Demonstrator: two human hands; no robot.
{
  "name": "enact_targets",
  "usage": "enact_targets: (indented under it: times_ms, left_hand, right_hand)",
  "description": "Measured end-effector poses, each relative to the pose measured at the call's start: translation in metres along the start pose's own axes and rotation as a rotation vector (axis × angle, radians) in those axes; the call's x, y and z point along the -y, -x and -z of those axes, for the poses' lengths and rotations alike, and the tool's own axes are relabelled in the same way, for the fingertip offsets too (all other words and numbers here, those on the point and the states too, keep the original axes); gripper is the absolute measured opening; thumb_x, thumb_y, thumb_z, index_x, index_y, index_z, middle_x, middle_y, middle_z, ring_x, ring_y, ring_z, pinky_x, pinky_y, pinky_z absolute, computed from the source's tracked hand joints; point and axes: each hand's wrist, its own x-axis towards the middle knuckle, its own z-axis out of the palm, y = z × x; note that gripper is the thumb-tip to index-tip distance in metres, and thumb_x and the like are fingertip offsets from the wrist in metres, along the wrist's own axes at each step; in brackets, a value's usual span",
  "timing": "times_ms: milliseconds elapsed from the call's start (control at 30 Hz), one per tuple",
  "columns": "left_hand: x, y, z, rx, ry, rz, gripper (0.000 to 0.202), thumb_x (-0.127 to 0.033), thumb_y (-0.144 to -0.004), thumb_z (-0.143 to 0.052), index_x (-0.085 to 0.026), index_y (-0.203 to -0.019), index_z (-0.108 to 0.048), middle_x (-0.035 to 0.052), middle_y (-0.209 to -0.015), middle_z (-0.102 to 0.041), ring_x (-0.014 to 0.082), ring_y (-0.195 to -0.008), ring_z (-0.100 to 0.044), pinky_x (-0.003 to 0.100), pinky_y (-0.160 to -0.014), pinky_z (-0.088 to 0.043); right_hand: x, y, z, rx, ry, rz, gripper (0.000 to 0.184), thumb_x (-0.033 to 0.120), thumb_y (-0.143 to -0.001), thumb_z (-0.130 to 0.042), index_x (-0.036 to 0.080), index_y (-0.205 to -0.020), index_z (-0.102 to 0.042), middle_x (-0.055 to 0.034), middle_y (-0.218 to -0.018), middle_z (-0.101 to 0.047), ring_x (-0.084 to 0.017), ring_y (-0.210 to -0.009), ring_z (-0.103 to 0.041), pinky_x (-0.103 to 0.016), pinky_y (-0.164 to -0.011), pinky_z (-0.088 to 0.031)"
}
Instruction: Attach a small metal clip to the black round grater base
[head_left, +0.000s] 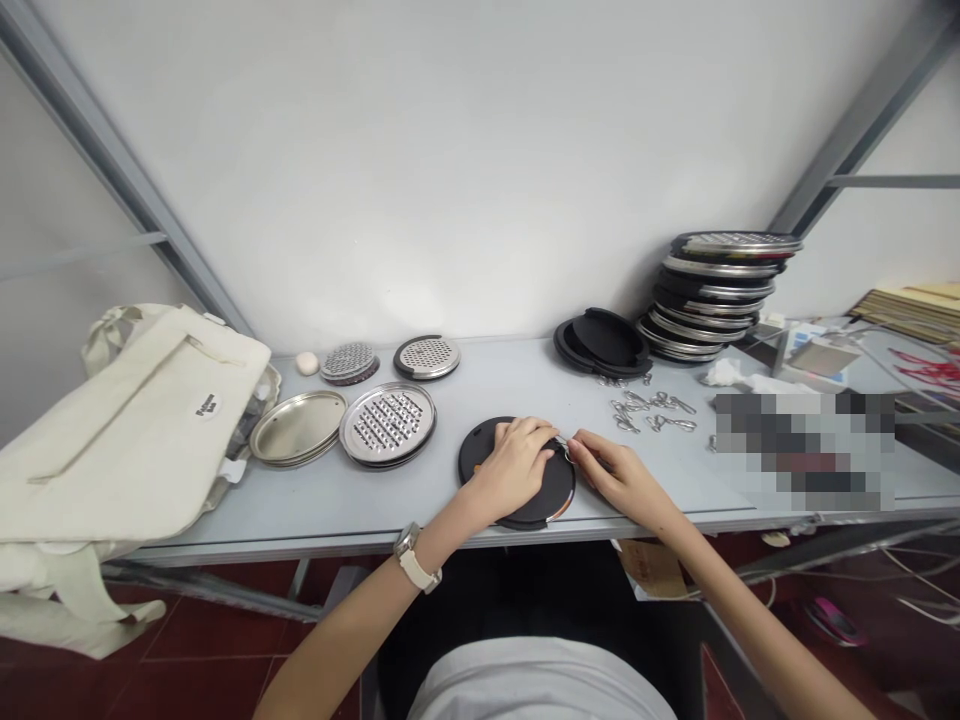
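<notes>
The left hand [514,462] lies on the black disc [556,488] on the table [300,515], hiding its middle; I cannot tell if it grips anything. The right hand [606,462] pinches 1 tiny metal clip [567,453], partly covered, at the disc's edge. Blurry squares [806,450] hide something on the right. The bag [150,420] is cut off at the left.

Left hand [517,455]: right now, much of the flat, round black disc [555,490] is covered by it.
Right hand [611,470]: a small silver metal clip [568,450] is pinched there, partly hidden.
Left edge: the cream fabric bag [150,430] is cut off, its lettering too small to be read!
Right side: a dark shape [806,450] is blurred into squares, unidentifiable.
</notes>
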Motion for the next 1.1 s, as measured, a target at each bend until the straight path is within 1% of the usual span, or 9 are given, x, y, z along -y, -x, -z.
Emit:
enact_targets:
  times_ms: [133, 333, 533, 700, 900, 1000, 1100]
  left_hand:
    - [-0.0005, -0.0002, 0.0002, -0.008, -0.003, -0.006, 0.026, -0.012, -0.094, -0.043, -0.019, -0.117, -0.054, 0.0056, -0.12, -0.056, 0.019, -0.115, -0.049, 0.036, -0.1, -0.035]
    - [-0.0003, 0.0001, -0.0004, -0.005, -0.007, -0.004, 0.027, -0.013, -0.094, -0.043, -0.021, -0.118, -0.053, 0.0052, -0.119, -0.056, 0.0192, -0.115, -0.049, 0.036, -0.099, -0.035]
    - [-0.0002, 0.0008, -0.0009, -0.009, -0.01, -0.014, 0.027, -0.014, -0.095, -0.042, -0.02, -0.118, -0.053, 0.0055, -0.119, -0.055, 0.0193, -0.116, -0.048, 0.036, -0.1, -0.035]
    - [-0.0016, 0.0016, 0.0004, -0.006, -0.019, -0.022, 0.026, -0.014, -0.095, -0.041, -0.02, -0.118, -0.053, 0.0057, -0.118, -0.055, 0.0195, -0.114, -0.049, 0.035, -0.099, -0.035]
    - [-0.0026, 0.002, 0.0026, 0.002, -0.028, -0.028, 0.028, -0.013, -0.096, -0.04, -0.02, -0.12, -0.052, 0.0052, -0.117, -0.055, 0.019, -0.113, -0.049, 0.035, -0.098, -0.035]
    - [-0.0024, 0.0023, 0.0018, 0.006, -0.034, -0.022, 0.027, -0.015, -0.096, -0.04, -0.02, -0.12, -0.052, 0.0056, -0.116, -0.055, 0.0193, -0.112, -0.049, 0.035, -0.098, -0.035]
    - [-0.0018, 0.0025, 0.0005, 0.001, -0.044, -0.023, 0.025, -0.015, -0.096, -0.04, -0.018, -0.118, -0.051, 0.0061, -0.117, -0.055, 0.0196, -0.112, -0.049, 0.036, -0.098, -0.035]
  right_hand:
    - [-0.0004, 0.0, 0.0003, 0.008, -0.011, 0.002, 0.035, 0.042, -0.098, -0.035, 0.022, -0.07, -0.042, 0.0031, -0.061, -0.049, -0.014, -0.056, -0.046, -0.025, -0.057, -0.038]
    - [0.0, 0.0003, 0.0008, -0.005, 0.005, 0.004, 0.035, 0.039, -0.098, -0.036, 0.022, -0.068, -0.042, 0.0031, -0.06, -0.048, -0.013, -0.056, -0.046, -0.025, -0.056, -0.038]
    - [-0.0014, 0.0003, 0.0003, -0.011, 0.003, 0.011, 0.033, 0.038, -0.098, -0.036, 0.022, -0.07, -0.041, 0.0037, -0.059, -0.045, -0.014, -0.056, -0.045, -0.025, -0.057, -0.037]
    - [-0.0027, 0.001, -0.0001, -0.01, -0.005, 0.004, 0.033, 0.038, -0.099, -0.036, 0.022, -0.07, -0.042, 0.0036, -0.06, -0.047, -0.014, -0.057, -0.046, -0.025, -0.058, -0.037]
    - [-0.0072, 0.0027, -0.0004, -0.053, 0.005, -0.007, 0.032, 0.039, -0.099, -0.036, 0.022, -0.072, -0.04, 0.0049, -0.059, -0.041, -0.013, -0.056, -0.042, -0.026, -0.058, -0.036]
    - [-0.0081, 0.0016, -0.0006, -0.023, -0.003, -0.017, 0.033, 0.039, -0.099, -0.035, 0.023, -0.07, -0.037, 0.005, -0.059, -0.04, -0.013, -0.056, -0.042, -0.026, -0.057, -0.035]
    - [-0.0076, -0.0006, -0.0007, 0.035, -0.015, -0.024, 0.034, 0.039, -0.099, -0.034, 0.023, -0.07, -0.036, 0.0054, -0.059, -0.039, -0.013, -0.056, -0.041, -0.026, -0.056, -0.034]
